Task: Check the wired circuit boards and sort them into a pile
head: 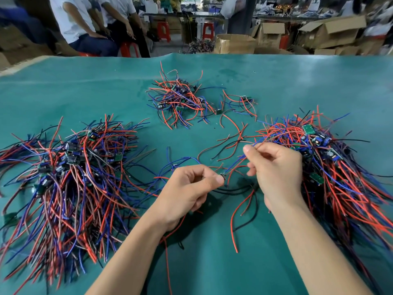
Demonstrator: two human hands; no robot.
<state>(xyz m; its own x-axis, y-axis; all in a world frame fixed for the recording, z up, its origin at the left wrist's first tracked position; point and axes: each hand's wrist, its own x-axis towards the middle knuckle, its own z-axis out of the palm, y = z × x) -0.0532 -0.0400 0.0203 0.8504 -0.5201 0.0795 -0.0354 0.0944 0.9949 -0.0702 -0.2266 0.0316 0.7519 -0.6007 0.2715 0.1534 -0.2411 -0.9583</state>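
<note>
My left hand pinches a small wired circuit board at its fingertips, with red and black wires hanging below it. My right hand pinches that board's blue wires between thumb and forefinger, just above the green mat. A big pile of wired boards lies at the left. Another large pile lies at the right, partly behind my right hand. A smaller pile sits farther back in the middle.
A single wired board and loose wires lie between the far pile and the right one. The green mat covers the table. Behind it sit people on red stools and cardboard boxes.
</note>
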